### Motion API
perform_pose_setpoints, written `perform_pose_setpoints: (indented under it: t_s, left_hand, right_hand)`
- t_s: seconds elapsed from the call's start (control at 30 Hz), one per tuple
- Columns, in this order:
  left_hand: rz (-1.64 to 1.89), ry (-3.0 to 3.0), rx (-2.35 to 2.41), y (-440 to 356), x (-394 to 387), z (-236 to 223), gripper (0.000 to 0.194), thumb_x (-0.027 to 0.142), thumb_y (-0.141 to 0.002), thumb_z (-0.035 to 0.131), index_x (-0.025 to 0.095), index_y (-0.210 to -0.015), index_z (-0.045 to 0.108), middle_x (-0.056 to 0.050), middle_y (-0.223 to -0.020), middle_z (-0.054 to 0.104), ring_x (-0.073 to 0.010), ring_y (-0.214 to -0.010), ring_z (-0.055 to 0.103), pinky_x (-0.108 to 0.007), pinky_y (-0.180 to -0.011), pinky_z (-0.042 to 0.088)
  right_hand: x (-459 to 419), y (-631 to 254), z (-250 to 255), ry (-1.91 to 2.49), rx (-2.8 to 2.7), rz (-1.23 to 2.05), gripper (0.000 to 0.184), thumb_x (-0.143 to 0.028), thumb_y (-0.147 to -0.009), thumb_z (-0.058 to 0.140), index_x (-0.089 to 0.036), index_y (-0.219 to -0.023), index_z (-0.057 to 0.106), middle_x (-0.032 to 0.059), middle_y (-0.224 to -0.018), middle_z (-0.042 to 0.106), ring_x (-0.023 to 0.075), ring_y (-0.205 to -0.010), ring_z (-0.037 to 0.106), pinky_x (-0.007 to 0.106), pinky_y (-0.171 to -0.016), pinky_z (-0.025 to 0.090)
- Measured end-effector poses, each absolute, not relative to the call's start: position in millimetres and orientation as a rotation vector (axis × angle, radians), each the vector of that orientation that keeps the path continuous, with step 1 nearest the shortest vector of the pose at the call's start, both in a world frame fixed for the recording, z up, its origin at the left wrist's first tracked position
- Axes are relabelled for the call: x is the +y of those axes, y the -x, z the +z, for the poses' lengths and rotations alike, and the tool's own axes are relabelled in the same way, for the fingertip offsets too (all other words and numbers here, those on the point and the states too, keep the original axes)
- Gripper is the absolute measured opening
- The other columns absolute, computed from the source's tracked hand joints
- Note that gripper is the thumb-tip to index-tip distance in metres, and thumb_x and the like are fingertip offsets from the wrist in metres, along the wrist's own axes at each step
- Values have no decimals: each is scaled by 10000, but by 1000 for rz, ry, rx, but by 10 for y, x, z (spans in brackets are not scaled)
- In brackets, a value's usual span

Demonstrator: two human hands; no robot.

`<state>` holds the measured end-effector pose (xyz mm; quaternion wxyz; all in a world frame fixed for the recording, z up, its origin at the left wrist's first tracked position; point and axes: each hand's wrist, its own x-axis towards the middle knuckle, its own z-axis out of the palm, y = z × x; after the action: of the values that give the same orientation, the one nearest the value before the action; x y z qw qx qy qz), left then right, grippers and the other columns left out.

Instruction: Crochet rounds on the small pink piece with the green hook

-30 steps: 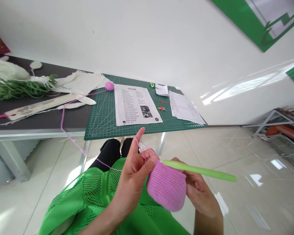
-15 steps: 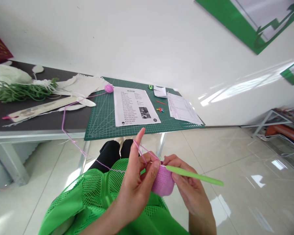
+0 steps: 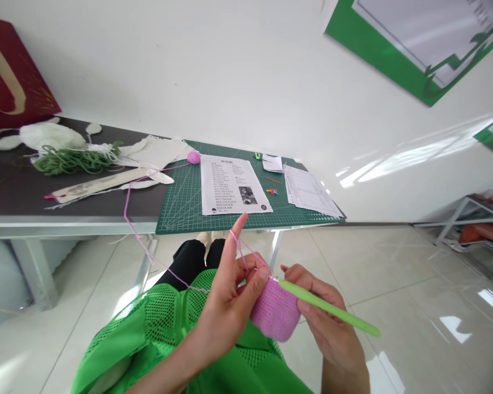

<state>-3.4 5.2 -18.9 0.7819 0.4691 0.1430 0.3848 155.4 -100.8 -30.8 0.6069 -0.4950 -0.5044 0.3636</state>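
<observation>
My left hand (image 3: 228,298) pinches the top edge of a pink crocheted piece (image 3: 276,311) between thumb and fingers. Its index finger points up, with pink yarn (image 3: 138,239) looped around it. That strand runs back over the table to a small pink yarn ball (image 3: 193,157). In my right hand (image 3: 326,312) is a crochet hook with a thick green handle (image 3: 332,308), held between thumb and fingers. The hook's tip meets the upper edge of the pink piece, close to my left thumb; whether it sits inside a stitch is too small to tell.
A green cutting mat (image 3: 181,202) carries a printed pattern sheet (image 3: 225,186), colourful stitch markers (image 3: 272,191) and stacked papers (image 3: 310,191). To the left lie green yarn (image 3: 76,157), white yarn (image 3: 51,135) and a red bag (image 3: 14,76). The table edge is just beyond my hands.
The view has shifted left, showing more of the red bag. My right fingers have moved off the pink piece's edge, and more of the piece shows. The hook handle tilts more steeply downward.
</observation>
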Motion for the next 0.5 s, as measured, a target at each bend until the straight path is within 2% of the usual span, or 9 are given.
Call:
perform_pose_setpoints:
  t_s: [0.2,0.37,0.5]
  left_hand:
    - [813,-1032,257,72,55,-152,867,327,-1052,646,410,-1703,78,37,-775,547,-109,-579,363,-197,-482,284]
    - [802,-1075,227,153,-1,-122,832,313,-1060,639,469,-1691,119,29,-794,540,-120,-588,354,-217,-483,274]
    - [821,-1125,197,219,-45,-113,834,307,-1066,634,470,-1694,110,20,-814,553,-118,-586,339,-225,-470,254]
  right_hand:
    - [-1085,-1575,-302,1127,-1222,841,153,-405,-974,686,-274,-907,726,-6,-857,626,182,-883,614,418,-1191,388]
    - [-1117,-1480,-220,1148,-1262,843,191,-456,-959,699,-267,-937,720,3,-861,633,204,-880,625,469,-1211,367]
    - [-1076,-1343,-164,1177,-1281,785,243,-480,-973,675,-261,-870,695,-2,-820,632,201,-826,621,481,-1187,396]
